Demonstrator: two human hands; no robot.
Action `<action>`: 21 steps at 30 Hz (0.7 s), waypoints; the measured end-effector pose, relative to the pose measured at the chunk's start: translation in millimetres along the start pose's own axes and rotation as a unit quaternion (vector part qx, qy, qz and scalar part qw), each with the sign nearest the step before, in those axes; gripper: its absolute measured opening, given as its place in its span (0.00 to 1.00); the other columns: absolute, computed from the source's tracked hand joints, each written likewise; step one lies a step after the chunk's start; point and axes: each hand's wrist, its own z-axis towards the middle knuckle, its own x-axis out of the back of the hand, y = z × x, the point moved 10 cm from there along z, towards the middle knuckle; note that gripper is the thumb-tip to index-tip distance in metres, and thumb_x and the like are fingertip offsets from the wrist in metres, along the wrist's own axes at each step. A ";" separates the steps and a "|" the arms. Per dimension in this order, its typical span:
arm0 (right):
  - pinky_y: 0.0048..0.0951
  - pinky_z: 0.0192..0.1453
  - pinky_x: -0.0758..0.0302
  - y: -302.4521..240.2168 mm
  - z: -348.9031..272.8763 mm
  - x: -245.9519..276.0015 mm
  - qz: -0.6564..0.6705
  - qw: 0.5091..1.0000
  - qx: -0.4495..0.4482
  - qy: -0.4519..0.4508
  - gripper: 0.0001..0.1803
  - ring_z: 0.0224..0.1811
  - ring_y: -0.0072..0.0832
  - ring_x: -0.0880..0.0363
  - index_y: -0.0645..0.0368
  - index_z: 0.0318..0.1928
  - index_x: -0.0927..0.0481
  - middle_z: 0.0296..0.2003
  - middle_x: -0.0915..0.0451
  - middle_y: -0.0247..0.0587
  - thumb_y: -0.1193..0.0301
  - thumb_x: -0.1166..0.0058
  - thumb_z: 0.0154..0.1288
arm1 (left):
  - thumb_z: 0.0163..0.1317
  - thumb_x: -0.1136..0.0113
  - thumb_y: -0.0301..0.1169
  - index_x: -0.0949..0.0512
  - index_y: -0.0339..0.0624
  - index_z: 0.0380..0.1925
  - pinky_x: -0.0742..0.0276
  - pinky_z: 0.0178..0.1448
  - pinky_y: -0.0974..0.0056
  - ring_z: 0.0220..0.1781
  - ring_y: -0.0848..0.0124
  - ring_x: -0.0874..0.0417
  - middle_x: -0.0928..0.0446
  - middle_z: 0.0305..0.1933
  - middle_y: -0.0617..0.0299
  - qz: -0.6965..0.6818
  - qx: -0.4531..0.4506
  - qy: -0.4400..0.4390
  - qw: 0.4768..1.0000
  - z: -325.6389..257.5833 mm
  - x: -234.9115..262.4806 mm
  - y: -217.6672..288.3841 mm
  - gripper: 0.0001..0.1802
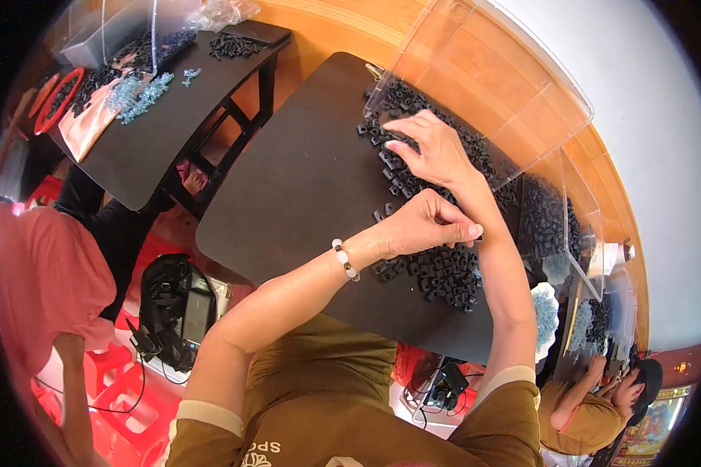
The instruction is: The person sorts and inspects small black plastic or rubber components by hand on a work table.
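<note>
"How is the left hand (413,227) posed?"

"Its forearm slants in from the lower left, with a beaded bracelet (343,258) round the wrist. The thumb and forefinger press together, pinching a small black piece (479,237) at their tips, mostly hidden and just in front of the right forearm."

"And the right hand (436,153)?"

"It is beyond the left one, its arm rising from the lower right. The thumb and fingers stand apart, gently curved and pointing left, with nothing visible between them. Whether they touch the upper heap of black plastic parts (401,180) is hard to tell."

"What lies around them?"

"A lower heap of black plastic parts (448,282) sits just nearer the body than the left hand. The dark tabletop (288,167) stretches off to that hand's left, and a clear plastic tub (475,66) stands beyond the right hand."
</note>
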 end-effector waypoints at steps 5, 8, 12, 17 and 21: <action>0.38 0.56 0.26 -14.2 26.6 -36.9 0.001 0.998 0.059 -0.039 0.17 0.52 0.41 0.25 0.55 0.50 0.20 0.47 0.20 0.43 0.66 0.38 0.60 | 0.66 0.36 0.43 0.13 0.39 0.34 0.28 0.36 0.73 0.31 0.83 0.24 0.16 0.30 0.67 -0.012 -0.020 0.010 1.000 -2.2 4.2 2.4 0.16; 0.38 0.56 0.26 -3.9 20.5 -48.3 -0.016 0.995 0.053 -0.082 0.17 0.51 0.41 0.25 0.56 0.49 0.20 0.46 0.20 0.42 0.66 0.39 0.60 | 0.65 0.35 0.43 0.13 0.39 0.34 0.28 0.36 0.73 0.31 0.83 0.24 0.16 0.30 0.67 -0.023 -0.026 0.011 0.999 -0.9 3.8 3.9 0.17; 0.40 0.53 0.27 0.1 2.6 -38.0 0.010 0.995 0.019 -0.101 0.14 0.47 0.42 0.25 0.55 0.45 0.20 0.41 0.21 0.41 0.64 0.40 0.60 | 0.64 0.34 0.42 0.13 0.38 0.33 0.28 0.36 0.74 0.32 0.84 0.24 0.16 0.29 0.67 0.005 -0.003 0.007 1.000 -2.2 2.5 0.2 0.16; 0.36 0.49 0.25 -3.3 -17.4 -17.1 0.032 0.994 -0.013 -0.103 0.13 0.43 0.39 0.23 0.56 0.46 0.20 0.37 0.19 0.41 0.68 0.39 0.62 | 0.64 0.34 0.41 0.13 0.38 0.33 0.28 0.36 0.74 0.32 0.84 0.24 0.17 0.29 0.67 0.003 0.002 -0.004 1.000 -4.1 -0.8 -2.7 0.16; 0.39 0.47 0.25 16.3 -25.4 2.9 0.080 0.993 -0.076 -0.046 0.10 0.42 0.41 0.22 0.56 0.43 0.20 0.36 0.18 0.41 0.68 0.42 0.63 | 0.63 0.33 0.40 0.13 0.38 0.31 0.31 0.33 0.74 0.28 0.84 0.27 0.19 0.25 0.69 -0.010 -0.001 0.003 1.000 -2.8 -3.7 -0.8 0.15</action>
